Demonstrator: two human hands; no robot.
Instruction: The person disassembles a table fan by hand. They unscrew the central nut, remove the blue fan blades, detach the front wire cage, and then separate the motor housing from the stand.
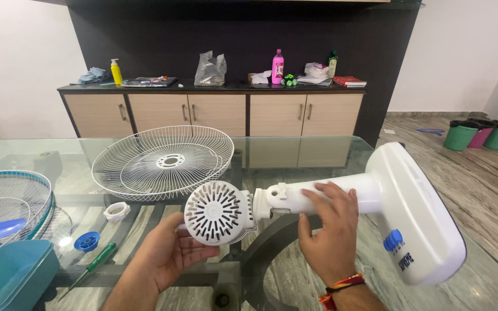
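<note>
Hands hold the white plastic fan body over the glass table's near edge: left hand cups its round vented motor end, right hand wraps its neck, seemingly ready to turn it.

bare forearms, right wrist threads (red, orange, black)

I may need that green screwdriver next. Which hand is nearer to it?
Left. The left hand cups the fan motor housing, just right of the green screwdriver; the right hand grips the fan neck, farther right.
</note>
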